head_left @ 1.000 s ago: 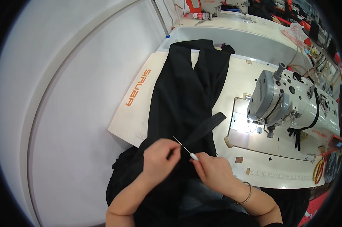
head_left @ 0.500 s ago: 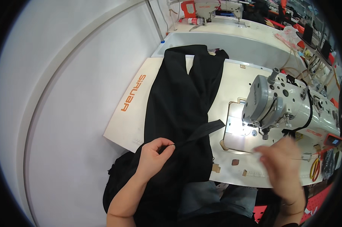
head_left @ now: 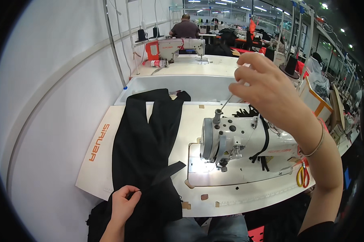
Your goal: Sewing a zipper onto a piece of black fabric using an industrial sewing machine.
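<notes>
My left hand (head_left: 124, 203) pinches the edge of a black fabric piece (head_left: 143, 141) that lies along the table's left part and hangs over its near edge. A narrow black fabric strip (head_left: 168, 172) sticks out to the right of these fingers. Raised above the sewing machine (head_left: 246, 135), my right hand (head_left: 262, 78) has its fingers curled around a thin metal tool (head_left: 227, 102). The tool's shaft slants down to the knob (head_left: 217, 116) on top of the machine head; its grip is mostly hidden in my fingers. The machine's lamp lights the needle area.
Scissors with red and yellow handles (head_left: 303, 175) lie at the table's right. Behind the table (head_left: 230, 201) runs a pale trough (head_left: 214, 82), then a second sewing machine (head_left: 178, 47) and a bottle (head_left: 154, 63). A person (head_left: 185, 27) sits farther back. Black thread cones (head_left: 290, 64) stand at right.
My right hand has risen from the table's right side to above the machine head, with the thin tool at the top knob. My view has tilted up; the left hand keeps its pinch.
</notes>
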Available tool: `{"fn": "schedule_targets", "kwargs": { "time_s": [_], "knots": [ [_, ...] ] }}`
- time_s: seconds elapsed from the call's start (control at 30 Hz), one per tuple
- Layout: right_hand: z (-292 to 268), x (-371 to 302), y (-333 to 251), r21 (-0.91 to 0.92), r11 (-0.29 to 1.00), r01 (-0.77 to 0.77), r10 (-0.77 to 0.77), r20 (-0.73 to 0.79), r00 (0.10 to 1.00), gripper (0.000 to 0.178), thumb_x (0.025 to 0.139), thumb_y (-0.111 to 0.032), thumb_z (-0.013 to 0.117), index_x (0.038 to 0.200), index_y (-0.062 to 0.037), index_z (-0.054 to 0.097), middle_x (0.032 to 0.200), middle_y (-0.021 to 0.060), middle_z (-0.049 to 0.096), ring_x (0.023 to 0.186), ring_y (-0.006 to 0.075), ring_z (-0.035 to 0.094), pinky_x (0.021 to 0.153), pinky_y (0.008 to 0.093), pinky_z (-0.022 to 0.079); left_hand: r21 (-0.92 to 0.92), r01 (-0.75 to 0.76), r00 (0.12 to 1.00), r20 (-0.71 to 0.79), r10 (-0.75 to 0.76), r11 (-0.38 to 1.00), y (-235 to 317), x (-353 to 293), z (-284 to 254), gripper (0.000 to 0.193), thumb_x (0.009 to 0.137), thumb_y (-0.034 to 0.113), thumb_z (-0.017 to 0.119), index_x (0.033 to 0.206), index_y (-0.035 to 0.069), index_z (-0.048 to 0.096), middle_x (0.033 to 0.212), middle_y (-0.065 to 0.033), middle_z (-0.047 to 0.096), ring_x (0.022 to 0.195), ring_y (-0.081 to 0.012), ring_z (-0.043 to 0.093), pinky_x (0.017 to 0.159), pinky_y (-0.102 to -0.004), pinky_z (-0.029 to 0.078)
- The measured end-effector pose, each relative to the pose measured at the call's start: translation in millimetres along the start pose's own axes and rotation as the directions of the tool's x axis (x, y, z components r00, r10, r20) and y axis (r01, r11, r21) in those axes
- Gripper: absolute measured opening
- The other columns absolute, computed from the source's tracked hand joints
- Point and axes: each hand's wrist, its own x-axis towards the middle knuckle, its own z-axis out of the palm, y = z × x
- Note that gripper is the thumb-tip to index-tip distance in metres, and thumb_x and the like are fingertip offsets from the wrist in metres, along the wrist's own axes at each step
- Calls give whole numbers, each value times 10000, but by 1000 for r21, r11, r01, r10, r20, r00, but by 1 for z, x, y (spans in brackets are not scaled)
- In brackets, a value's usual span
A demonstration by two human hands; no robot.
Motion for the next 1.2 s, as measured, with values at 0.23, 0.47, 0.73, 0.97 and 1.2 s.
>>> {"fn": "schedule_targets", "kwargs": {
  "time_s": [0.23,0.47,0.73,0.97,1.2],
  "knots": [
    [21,18,-14,29,978,206,-208,136,969,132,680,-85,635,812,-99,633,919,40,578,1113,254,520,958,373,455,102,-46,996,78,38,994,2,-4,-7,169,797,112,688,918,-3,663,734,-52,655,587,-87,542,574,-229,436],
    [-25,-5,-91,247,957,-155,174,-56,983,348,620,-105,712,966,-122,682,1009,89,629,1021,296,590,824,419,494,219,-26,965,261,-33,975,-2,-23,-35,265,823,105,683,1062,13,615,846,-24,654,754,-79,582,668,-240,467],
    [32,-24,-275,905,19,-426,142,419,897,229,785,-295,729,905,-104,692,653,33,641,593,212,624,520,316,471,131,-15,983,181,-9,991,17,-57,-38,232,838,28,642,1064,4,597,842,-9,665,746,-37,582,623,-192,453],
    [31,-18,-298,898,-64,-435,209,439,874,244,796,-320,713,831,-82,677,623,65,619,574,244,614,517,333,469,415,-376,924,104,367,829,40,-75,-14,174,783,-4,661,955,15,635,895,-120,669,763,-283,663,654,-316,541],
    [35,-29,-296,890,-99,-446,299,454,839,164,772,-241,735,798,-85,690,621,83,613,570,261,607,512,350,462,513,-492,846,88,526,704,30,-70,0,175,725,-19,720,875,24,642,780,-107,659,660,-257,641,577,-303,510]
  ]
}}
